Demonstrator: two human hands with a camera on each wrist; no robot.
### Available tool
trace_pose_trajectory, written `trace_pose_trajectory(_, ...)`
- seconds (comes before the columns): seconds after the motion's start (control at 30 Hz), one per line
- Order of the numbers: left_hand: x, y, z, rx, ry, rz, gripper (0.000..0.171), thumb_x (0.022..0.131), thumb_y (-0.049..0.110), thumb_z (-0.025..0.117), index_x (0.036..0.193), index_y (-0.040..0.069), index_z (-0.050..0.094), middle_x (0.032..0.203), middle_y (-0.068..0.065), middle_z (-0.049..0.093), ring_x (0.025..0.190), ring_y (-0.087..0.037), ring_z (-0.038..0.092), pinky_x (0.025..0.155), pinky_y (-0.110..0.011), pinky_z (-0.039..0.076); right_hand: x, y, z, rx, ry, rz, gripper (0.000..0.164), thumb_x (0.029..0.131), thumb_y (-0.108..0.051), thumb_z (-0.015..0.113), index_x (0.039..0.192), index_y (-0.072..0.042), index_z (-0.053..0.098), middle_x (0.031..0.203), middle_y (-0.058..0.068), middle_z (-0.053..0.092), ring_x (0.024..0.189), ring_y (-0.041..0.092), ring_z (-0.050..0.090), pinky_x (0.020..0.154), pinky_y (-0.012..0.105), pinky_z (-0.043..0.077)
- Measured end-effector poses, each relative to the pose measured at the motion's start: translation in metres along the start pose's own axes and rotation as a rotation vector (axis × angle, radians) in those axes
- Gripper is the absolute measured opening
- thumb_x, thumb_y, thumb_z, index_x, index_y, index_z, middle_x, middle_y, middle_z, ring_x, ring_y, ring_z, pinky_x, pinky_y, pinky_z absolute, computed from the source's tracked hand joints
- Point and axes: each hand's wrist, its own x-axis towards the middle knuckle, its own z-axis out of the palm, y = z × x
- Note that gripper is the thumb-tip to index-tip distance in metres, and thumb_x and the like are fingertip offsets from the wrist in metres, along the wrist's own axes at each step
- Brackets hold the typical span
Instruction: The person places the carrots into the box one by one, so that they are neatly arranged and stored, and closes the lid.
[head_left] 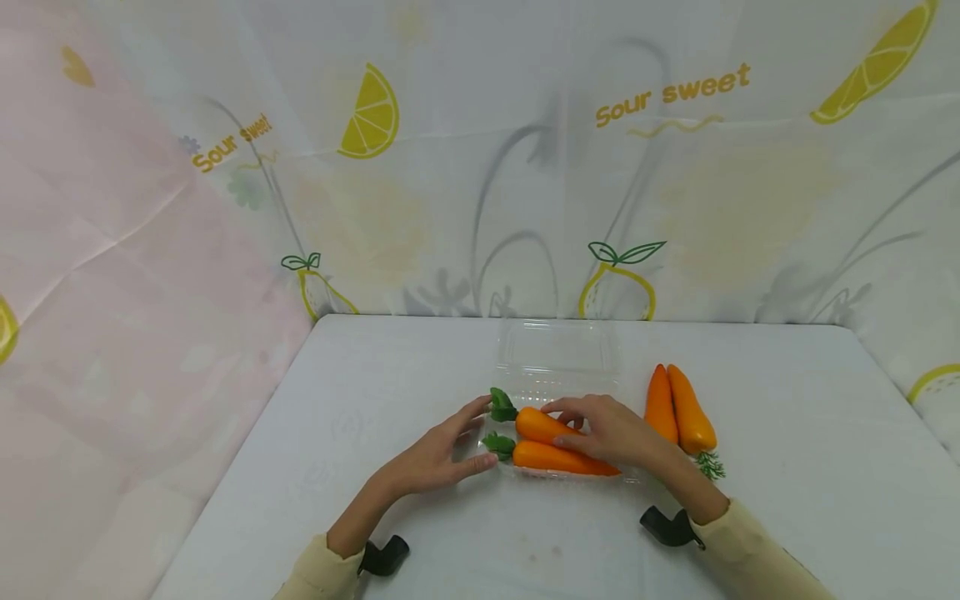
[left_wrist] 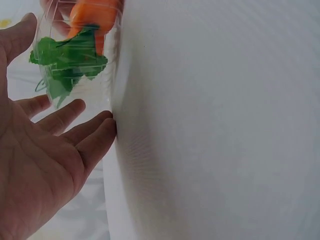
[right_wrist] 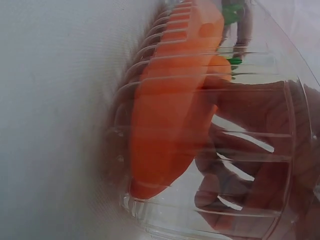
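Observation:
Two orange toy carrots with green leaf tops lie side by side in a clear plastic clamshell box (head_left: 630, 477), tops to the left. My right hand (head_left: 611, 429) reaches into the box and pinches the far carrot (head_left: 534, 423) between thumb and fingers. The near carrot (head_left: 558, 458) lies just below that thumb. Through the clear wall in the right wrist view, the curled fingers (right_wrist: 250, 170) show beside the near carrot (right_wrist: 165, 125). My left hand (head_left: 431, 458) spreads its fingers and thumb around the box's left end, near the leaves (left_wrist: 70, 62), holding no carrot.
The box's clear lid (head_left: 558, 346) lies folded back toward the rear edge of the white table (head_left: 405, 358). Two more carrots (head_left: 675, 408) lie right of the box, with a feathery green top (head_left: 708, 465) at their near end. A printed cloth (head_left: 450, 208) hangs behind.

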Motion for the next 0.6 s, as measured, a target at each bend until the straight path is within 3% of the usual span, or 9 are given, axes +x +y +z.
trace_pose_trajectory(0.2,0.0002,0.0000,-0.0003,-0.005,-0.002,0.009,0.080,0.094,0.048,0.063,0.158,0.031,0.018,0.159,0.000,0.029,0.139,-0.023,0.040,0.108,-0.045,0.039,-0.0006,-0.0022,-0.0002,-0.044,-0.028,0.026,0.039,0.092,-0.025,0.071,0.130,-0.021,0.065,0.103,-0.007,0.069,0.090,0.012,0.059,0.080,0.032,0.052)
trace_pose_trajectory(0.4,0.0010,0.0003,-0.0002,-0.002,-0.002,0.013,0.080,0.094,0.048,0.063,0.158,0.032,0.018,0.159,0.003,0.028,0.139,-0.022,0.039,0.108,-0.042,0.040,-0.0017,-0.0021,-0.0022,-0.093,-0.038,0.050,0.038,0.093,-0.028,0.070,0.131,-0.022,0.064,0.105,-0.008,0.068,0.089,0.013,0.054,0.076,0.029,0.050)
trace_pose_trajectory(0.6,0.0008,-0.0001,0.0002,0.003,0.002,0.009,0.081,0.093,0.049,0.064,0.158,0.032,0.018,0.159,0.004,0.027,0.139,-0.022,0.039,0.108,-0.041,0.040,-0.0055,-0.0027,-0.0058,-0.093,0.010,0.065,0.038,0.093,-0.028,0.071,0.129,-0.018,0.065,0.107,-0.005,0.068,0.094,0.016,0.057,0.077,0.031,0.051)
